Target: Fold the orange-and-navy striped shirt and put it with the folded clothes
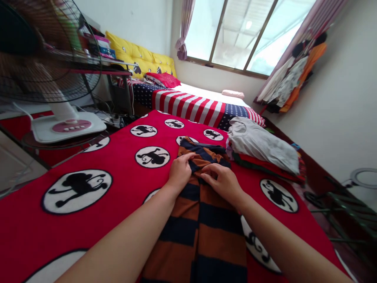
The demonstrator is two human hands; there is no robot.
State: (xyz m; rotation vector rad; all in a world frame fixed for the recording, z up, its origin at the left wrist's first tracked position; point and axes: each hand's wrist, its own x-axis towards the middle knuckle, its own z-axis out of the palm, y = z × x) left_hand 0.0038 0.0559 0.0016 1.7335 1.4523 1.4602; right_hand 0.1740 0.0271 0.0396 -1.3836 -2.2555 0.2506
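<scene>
A brown and navy striped shirt (220,239) lies lengthwise on the red bed cover (123,236), its upper end bunched and creased. My left hand (180,169) is at the left side of that upper end, with bent fingers closed on the cloth. On the right, my right hand (222,181) pinches the shirt's fabric between thumb and fingers. A small gap of striped cloth shows between the two hands. The undersides of my fingers are partly hidden. Just beyond my right hand sits a stack of folded clothes with a grey shirt (262,143) on top.
A fan (66,122) stands on a stool at the left, near a desk (103,71). Behind is a second bed with a flag-patterned cover (188,106), below a window. Clothes (303,78) hang on the right wall. A ring light (363,180) stands at far right.
</scene>
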